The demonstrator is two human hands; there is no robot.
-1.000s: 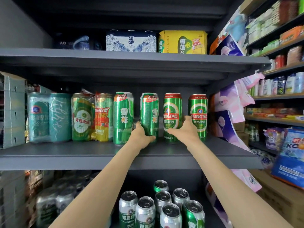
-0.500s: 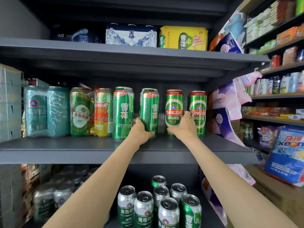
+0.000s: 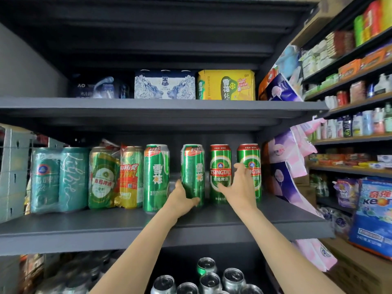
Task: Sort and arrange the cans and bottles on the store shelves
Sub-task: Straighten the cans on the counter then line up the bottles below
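Packs (image 3: 60,179) crowd shelf (image 3: 84,230) leftward.

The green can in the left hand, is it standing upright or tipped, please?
Upright: the green can stands vertical on the shelf, parallel to its neighbours, the left hand gripping its base.

Shelf (image 3: 127,228) dark grey. Snow cans (image 3: 156,177) green w/ red top band, white chars. Tsingtao cans (image 3: 220,166) green, red tops, red-white oval logo. Wrapped pack (image 3: 59,179) teal w/ white script. Box (image 3: 226,84) yellow w/ green; carton (image 3: 165,84) white w/ blue drawing.
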